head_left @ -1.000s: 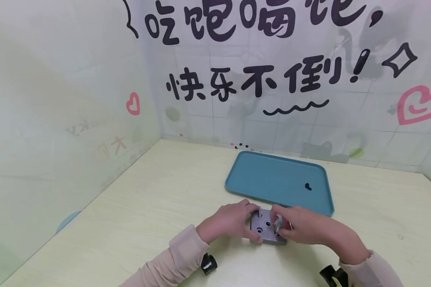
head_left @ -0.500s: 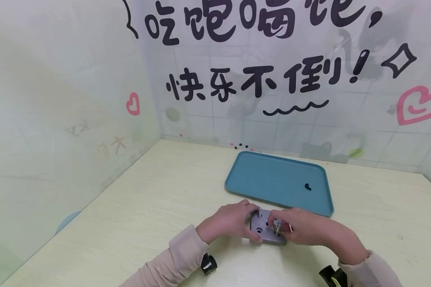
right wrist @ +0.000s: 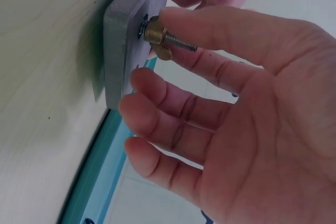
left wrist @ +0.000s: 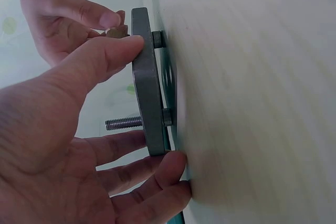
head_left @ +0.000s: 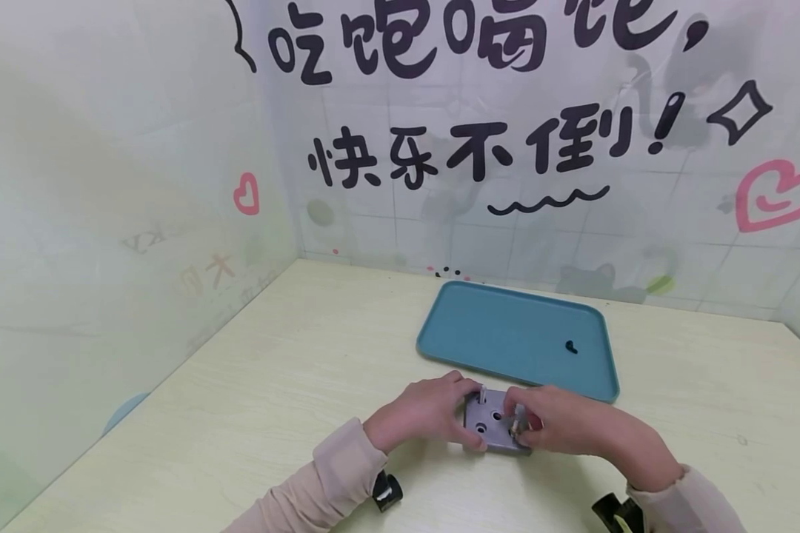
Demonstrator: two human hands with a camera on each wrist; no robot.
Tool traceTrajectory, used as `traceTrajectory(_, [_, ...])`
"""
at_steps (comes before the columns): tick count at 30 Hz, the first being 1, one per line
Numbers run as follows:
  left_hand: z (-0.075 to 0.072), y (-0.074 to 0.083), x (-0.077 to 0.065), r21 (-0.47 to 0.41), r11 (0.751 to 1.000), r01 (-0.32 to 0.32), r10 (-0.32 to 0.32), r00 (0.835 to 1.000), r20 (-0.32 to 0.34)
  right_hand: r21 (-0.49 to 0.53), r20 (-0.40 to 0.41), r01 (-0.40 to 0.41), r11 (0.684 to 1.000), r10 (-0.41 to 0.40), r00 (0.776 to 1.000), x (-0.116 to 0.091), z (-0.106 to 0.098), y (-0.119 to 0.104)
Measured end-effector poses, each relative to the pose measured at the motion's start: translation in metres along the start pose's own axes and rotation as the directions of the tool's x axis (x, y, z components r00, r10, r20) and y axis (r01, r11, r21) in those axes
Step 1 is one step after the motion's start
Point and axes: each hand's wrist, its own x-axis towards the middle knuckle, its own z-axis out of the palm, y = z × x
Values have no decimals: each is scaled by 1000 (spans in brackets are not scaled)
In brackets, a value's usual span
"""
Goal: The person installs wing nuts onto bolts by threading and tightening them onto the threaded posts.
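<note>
A grey metal block (head_left: 496, 438) with several holes lies near the table's front. My left hand (head_left: 427, 413) grips its left side, thumb on the near edge and fingers at the far edge. My right hand (head_left: 567, 420) pinches a brass wing nut (right wrist: 155, 31) between thumb and index finger; the other fingers are loosely bent. The wing nut sits on a threaded bolt (right wrist: 182, 42) that sticks up from the block. Another bare bolt (left wrist: 124, 123) stands at the far left corner. Below the block, bolt heads (left wrist: 167, 116) show in the left wrist view.
Behind the block lies a blue tray (head_left: 500, 326), its near edge close to my right hand. On it is a small black piece (head_left: 571, 346). The pale table (head_left: 293, 370) meets printed walls at the back and left.
My right thumb and index finger have shifted slightly around the wing nut, turning it on the bolt. The left hand and the block stay in place.
</note>
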Motion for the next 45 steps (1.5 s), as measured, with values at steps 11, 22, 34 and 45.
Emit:
traceTrajectory(11, [1,0,1,5,1000,16,-16,1000,9,-50,-48,-48,998,45,998,2,1,-1])
traceTrajectory(22, [1,-2,1,7,1000,10,-10,1000,5,16,-48,15,1000,-15,999,-2,-3,0])
traceTrajectory(34, [2,-1,2,-4,1000,1,-1,1000,9,-15,-18,168,986,-168,986,-2,-3,2])
traceTrajectory(45, [1,-1,2,16,1000,3,-3,1000,7,-28,-19,108,994,-109,994,-1,-2,2])
